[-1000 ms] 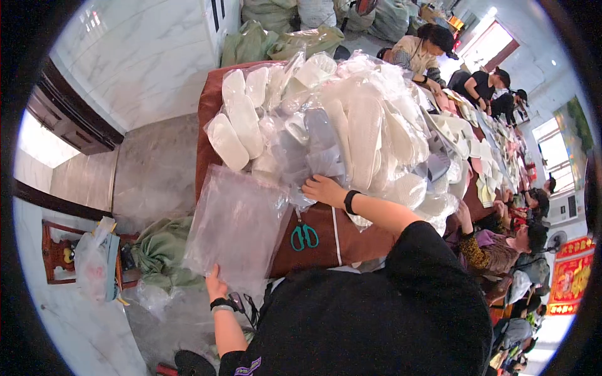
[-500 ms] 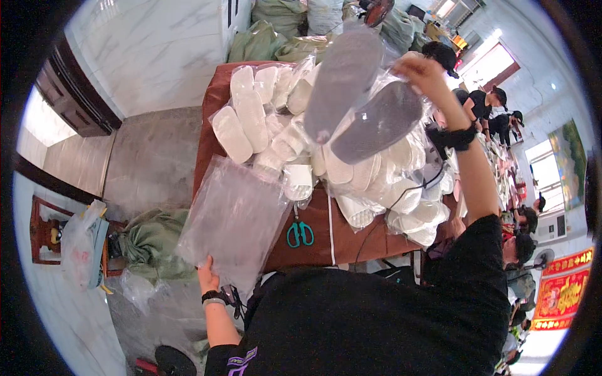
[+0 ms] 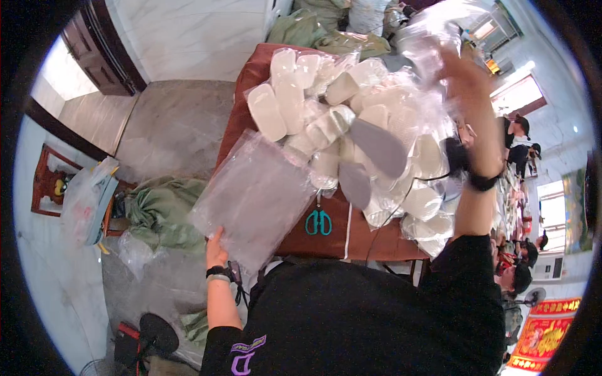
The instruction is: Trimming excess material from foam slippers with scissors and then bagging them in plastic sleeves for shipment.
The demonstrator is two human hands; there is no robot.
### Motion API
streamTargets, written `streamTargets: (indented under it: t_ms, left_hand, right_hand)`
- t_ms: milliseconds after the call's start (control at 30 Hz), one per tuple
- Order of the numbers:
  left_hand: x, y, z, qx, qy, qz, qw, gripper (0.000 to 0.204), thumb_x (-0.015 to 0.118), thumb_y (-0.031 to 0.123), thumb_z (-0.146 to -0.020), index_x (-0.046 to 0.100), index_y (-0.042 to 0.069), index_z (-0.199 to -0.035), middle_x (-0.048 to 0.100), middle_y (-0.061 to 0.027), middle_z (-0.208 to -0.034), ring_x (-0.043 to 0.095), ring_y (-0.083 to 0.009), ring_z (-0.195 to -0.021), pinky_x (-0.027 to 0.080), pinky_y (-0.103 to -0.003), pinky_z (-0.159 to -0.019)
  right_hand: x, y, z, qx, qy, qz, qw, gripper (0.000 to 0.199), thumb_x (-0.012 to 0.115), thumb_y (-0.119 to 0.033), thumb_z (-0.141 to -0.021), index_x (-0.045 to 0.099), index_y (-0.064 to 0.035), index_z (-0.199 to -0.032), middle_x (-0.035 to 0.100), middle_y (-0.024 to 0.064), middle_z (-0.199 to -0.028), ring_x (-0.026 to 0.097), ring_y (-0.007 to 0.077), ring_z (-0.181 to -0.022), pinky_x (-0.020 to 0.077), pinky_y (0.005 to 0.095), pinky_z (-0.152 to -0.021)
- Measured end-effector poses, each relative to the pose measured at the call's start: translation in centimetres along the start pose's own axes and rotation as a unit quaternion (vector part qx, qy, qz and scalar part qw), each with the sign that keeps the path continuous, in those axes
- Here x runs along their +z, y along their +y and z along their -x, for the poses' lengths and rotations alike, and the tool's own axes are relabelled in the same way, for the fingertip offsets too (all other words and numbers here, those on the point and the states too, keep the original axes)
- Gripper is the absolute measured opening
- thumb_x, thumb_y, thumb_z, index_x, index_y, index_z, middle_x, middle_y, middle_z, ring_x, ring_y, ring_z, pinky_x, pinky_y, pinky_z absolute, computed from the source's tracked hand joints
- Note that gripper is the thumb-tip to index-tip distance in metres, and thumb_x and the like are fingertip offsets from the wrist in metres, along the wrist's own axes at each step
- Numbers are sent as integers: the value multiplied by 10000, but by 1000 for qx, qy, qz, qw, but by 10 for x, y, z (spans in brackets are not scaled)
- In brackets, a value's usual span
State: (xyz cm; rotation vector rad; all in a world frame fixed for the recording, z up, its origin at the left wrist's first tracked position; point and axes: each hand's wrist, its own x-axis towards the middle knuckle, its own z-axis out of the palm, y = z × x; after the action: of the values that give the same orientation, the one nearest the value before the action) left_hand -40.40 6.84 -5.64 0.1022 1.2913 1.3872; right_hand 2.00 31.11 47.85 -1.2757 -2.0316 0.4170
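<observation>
My left hand (image 3: 216,252) is closed on the lower edge of a flat, clear plastic bag (image 3: 251,194), which reaches up over the table's near left edge. Raised at the upper right, my right hand (image 3: 461,72) is smeared by motion. Crumpled clear plastic (image 3: 436,37) trails from its fingers. Two grey slipper soles show on the heap below it: a larger one (image 3: 379,149) lies slantwise, a smaller-looking one (image 3: 355,185) nearer me. Around them is a heap of white slippers (image 3: 288,103), many in clear wrapping.
Teal-handled scissors (image 3: 318,222) lie on the brown tablecloth (image 3: 301,241) near its front edge. A black cable (image 3: 401,203) crosses the heap. Green sacks (image 3: 163,210) stand on the floor at left, beside a chair with a plastic bag. Several people work along the right.
My right hand has moved up and right with the plastic. The grey slippers, held up in it before, now lie lower on the heap. My left hand keeps its bag; the whole view has shifted.
</observation>
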Motion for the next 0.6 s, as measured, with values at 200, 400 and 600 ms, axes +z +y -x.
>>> streamTargets:
  t_ms: [200,400,600]
  left_hand:
    - [28,17,9,-82,-24,173,981,467,541,375,-902,491,59,-1242,560,-97,-1206,535,-268,-1090,424,-415,-944]
    - [34,18,24,-87,17,162,983,526,494,477,-896,484,89,-1252,574,-79,-1163,534,-284,-1068,425,-415,-925]
    - [45,22,43,-50,7,68,996,491,583,355,-869,478,42,-1232,582,-97,-1090,561,-259,-991,474,-402,-787]
  right_hand:
    - [334,-2,114,-205,-305,59,928,429,498,-123,-836,519,-257,-1242,452,75,-1332,636,255,-869,534,339,-628]
    - [460,-10,212,-141,-500,8,854,562,585,-460,-803,462,-259,-1313,298,222,-1415,559,366,-1064,511,421,-794]
    - [477,-1,212,-134,-652,-100,739,765,516,-613,-807,354,-145,-1389,141,206,-1487,271,454,-1293,275,447,-1055]
